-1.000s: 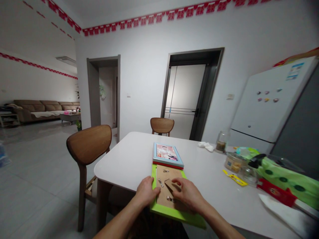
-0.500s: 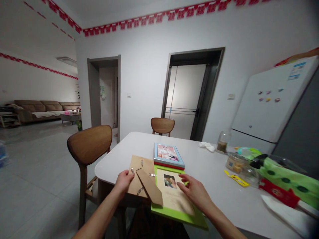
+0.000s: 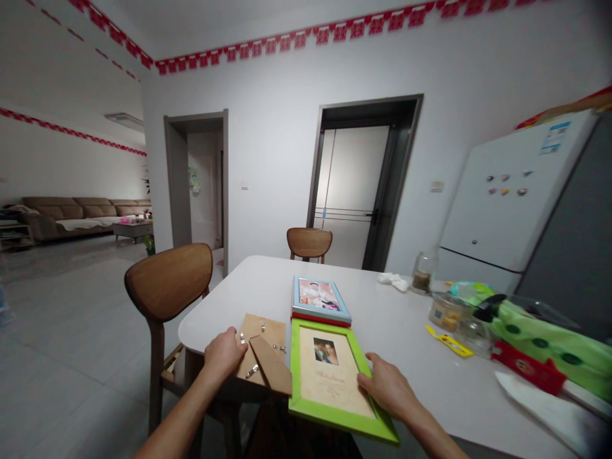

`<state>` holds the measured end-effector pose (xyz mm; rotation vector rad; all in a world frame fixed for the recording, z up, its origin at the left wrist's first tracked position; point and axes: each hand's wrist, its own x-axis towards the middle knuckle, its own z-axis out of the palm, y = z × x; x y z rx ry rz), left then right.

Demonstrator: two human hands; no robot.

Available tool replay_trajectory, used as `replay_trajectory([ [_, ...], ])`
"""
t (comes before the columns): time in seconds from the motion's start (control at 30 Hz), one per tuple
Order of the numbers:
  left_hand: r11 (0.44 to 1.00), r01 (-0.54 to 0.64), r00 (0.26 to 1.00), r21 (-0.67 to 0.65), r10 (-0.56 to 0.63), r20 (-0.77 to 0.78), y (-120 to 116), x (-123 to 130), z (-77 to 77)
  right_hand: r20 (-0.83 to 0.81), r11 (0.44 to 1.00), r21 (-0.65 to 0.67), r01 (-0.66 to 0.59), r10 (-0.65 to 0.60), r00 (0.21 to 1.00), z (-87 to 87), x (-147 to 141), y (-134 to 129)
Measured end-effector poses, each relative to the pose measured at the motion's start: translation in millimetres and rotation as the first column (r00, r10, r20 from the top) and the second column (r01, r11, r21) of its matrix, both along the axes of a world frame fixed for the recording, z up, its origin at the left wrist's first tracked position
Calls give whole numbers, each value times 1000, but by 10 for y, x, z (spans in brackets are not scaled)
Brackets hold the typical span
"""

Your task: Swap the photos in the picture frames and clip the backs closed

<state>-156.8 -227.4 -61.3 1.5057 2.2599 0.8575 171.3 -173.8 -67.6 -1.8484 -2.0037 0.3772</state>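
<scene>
My left hand grips the left edge of a brown backing board with metal clips and a slanted stand flap. My right hand holds the right side of a green photo frame, its thumb on the front. Inside the frame lies a cream sheet with a small picture of two people. The backing board is just left of the frame, low at the table's front edge. Behind the green frame, a light blue framed picture rests on something red.
The white table bears tissue, a glass jar, clear containers, a yellow item and a green bag at right. Wooden chairs stand at the left and far side.
The backing board has moved left and down, away from the green frame, with my left hand. My right hand has shifted from above the sheet to the frame's right side. The view has shifted slightly.
</scene>
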Motion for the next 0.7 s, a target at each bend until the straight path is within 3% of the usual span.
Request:
replay_trajectory([
  [0.13,989,116,989,91,-106,-105,-128,322,161,-159,996,-83,25,-38,987,37,53,-27],
  [0.2,962,238,967,136,-222,-127,-202,614,202,-385,984,-179,-8,-62,921,78,44,-99],
  [0.27,920,357,931,163,-337,-137,-287,954,206,-681,959,-261,-113,-100,725,136,9,-196],
  [0.33,836,507,862,209,-491,-126,-365,1275,187,-865,933,-264,-244,-116,489,200,-40,-293],
  [0.4,778,577,816,249,-565,-125,-416,1520,169,-917,923,-224,-312,-91,387,253,-86,-369],
  [0.5,745,610,792,269,-585,-175,-438,1698,189,-917,934,-220,-280,-100,386,286,-127,-422],
  [0.6,726,643,765,245,-588,-262,-430,1676,253,-899,945,-247,-215,-140,414,256,-118,-398],
  [0.7,761,559,829,329,-513,-222,-414,1503,286,-874,956,-260,-136,-173,455,183,-49,-307],
])
